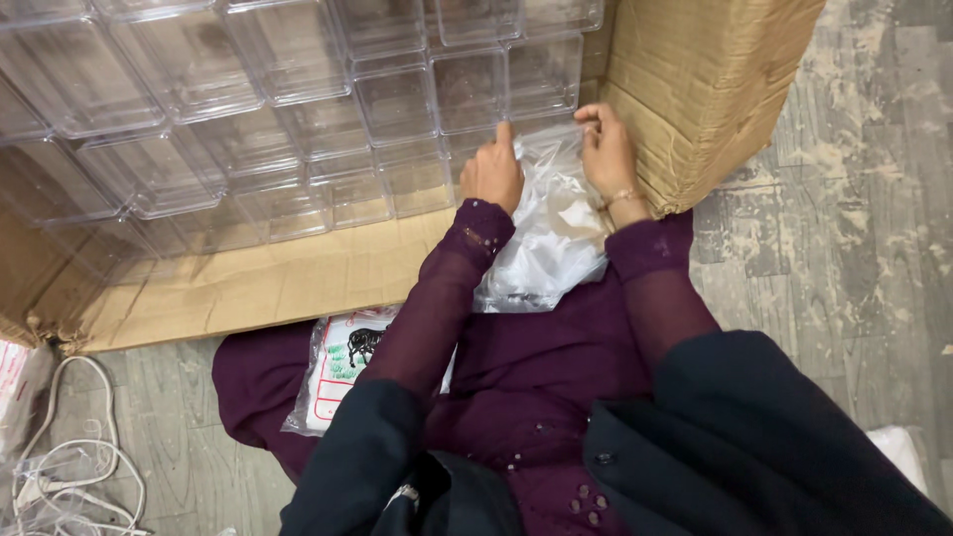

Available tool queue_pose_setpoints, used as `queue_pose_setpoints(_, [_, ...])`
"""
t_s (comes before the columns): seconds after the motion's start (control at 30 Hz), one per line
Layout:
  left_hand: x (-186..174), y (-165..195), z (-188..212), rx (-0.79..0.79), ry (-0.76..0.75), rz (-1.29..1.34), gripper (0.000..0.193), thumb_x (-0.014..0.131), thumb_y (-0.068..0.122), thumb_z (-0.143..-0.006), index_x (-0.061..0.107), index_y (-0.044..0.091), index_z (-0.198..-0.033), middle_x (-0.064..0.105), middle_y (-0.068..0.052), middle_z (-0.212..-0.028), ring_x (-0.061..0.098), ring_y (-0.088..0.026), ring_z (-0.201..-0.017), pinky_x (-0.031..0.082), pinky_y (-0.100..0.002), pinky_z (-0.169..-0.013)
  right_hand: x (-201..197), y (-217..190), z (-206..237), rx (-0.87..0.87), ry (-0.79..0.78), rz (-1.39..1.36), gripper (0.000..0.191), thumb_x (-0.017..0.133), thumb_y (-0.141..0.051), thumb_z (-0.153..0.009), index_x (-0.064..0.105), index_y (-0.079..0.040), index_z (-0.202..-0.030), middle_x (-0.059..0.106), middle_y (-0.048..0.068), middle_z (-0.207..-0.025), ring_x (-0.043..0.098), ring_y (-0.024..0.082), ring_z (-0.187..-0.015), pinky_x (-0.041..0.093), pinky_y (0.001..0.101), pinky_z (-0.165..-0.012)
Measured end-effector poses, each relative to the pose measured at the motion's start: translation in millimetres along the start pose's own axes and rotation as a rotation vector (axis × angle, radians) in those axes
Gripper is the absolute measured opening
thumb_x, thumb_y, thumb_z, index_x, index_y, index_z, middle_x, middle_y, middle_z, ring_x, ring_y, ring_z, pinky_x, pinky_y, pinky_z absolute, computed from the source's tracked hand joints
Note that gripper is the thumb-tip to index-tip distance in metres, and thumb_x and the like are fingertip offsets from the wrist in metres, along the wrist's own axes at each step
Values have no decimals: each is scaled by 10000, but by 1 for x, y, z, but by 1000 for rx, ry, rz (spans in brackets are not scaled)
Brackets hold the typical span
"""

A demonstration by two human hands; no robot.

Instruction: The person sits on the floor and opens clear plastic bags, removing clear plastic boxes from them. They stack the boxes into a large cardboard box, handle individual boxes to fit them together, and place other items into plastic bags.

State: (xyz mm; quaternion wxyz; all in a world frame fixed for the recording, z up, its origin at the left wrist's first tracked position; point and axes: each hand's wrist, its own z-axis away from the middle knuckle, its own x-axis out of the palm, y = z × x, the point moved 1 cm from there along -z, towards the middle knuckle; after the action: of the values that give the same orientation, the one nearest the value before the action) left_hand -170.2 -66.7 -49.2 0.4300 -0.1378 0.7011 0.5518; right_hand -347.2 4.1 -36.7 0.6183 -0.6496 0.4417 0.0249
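Observation:
My left hand (pixel 491 171) and my right hand (pixel 608 149) both grip the top edge of a clear plastic bag (pixel 551 238), one hand on each side. The bag hangs down onto my purple lap. It lies just in front of several clear plastic boxes (pixel 298 119) stacked in rows on a flattened cardboard sheet (pixel 258 283). My sleeves are purple under a dark jacket. A gold bangle circles my right wrist.
A brown cardboard carton (pixel 705 79) stands at the upper right, beside my right hand. A flat packet of printed bags (pixel 342 372) lies under my left arm. White cables (pixel 69 467) sit at the lower left on the grey patterned floor (pixel 854 218).

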Motion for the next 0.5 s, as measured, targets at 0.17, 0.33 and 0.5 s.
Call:
queue_pose_setpoints(0.17, [-16,-2,20,75,4,489,275,642,95,-948,608,102,-1221,727,-137,-951,700,-312,-803,538,-434,-736,-47,-41,57,6,117,18,180,631,2,-1009,694,-27,-1174,725,48,-1033,670,141,-886,542,273,-772])
queue_pose_setpoints(0.33, [-28,-4,75,81,-336,1063,146,620,77,-980,691,34,-1101,655,-1,-876,584,-91,-801,479,-254,-727,-91,-45,134,438,52,-504,101,605,-40,-1038,683,-22,-1100,622,-39,-831,515,35,-681,429,195,-603])
queue_pose_setpoints(0.5, [-31,-6,87,43,-416,1101,154,574,80,-961,665,36,-1077,625,37,-848,587,-55,-784,484,-224,-729,-79,-1,154,255,-8,-399,82,596,-14,-1071,668,0,-1109,621,-59,-925,518,4,-803,426,166,-712])
